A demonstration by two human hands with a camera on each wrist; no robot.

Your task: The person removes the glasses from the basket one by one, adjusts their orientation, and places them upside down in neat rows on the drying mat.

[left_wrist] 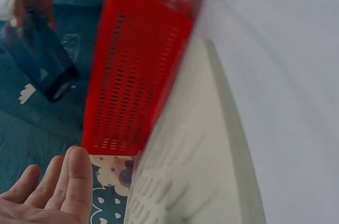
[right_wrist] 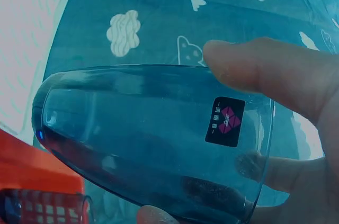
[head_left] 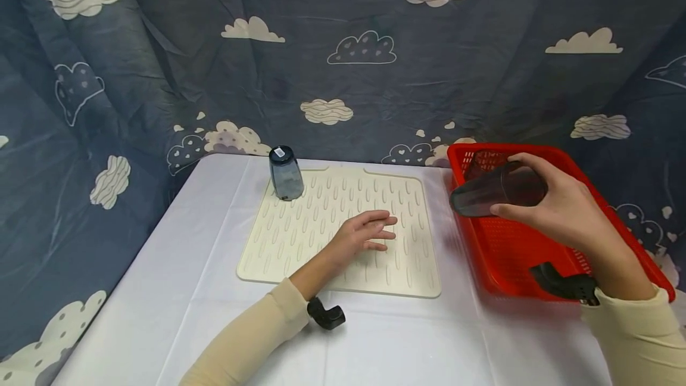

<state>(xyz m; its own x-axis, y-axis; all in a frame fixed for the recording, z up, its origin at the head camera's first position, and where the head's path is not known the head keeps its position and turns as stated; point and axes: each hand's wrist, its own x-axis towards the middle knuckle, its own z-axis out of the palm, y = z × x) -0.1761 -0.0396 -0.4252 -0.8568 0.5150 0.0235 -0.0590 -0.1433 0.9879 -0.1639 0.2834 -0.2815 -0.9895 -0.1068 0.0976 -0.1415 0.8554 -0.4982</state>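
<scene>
My right hand grips a tinted drinking glass near its rim, fingers and thumb on opposite sides. The glass lies tilted on its side over the red basket, its closed base pointing left. A dark label shows near the rim in the right wrist view. Above the cream drying mat my left hand hovers with fingers loosely extended, holding nothing. A second tinted glass stands upside down on the mat's back left corner. Inside the basket lies another glass, partly hidden in the head view.
A white cloth covers the table under the mat and basket. Behind it hangs a dark blue curtain with cloud prints. Black wrist mounts sit on both forearms.
</scene>
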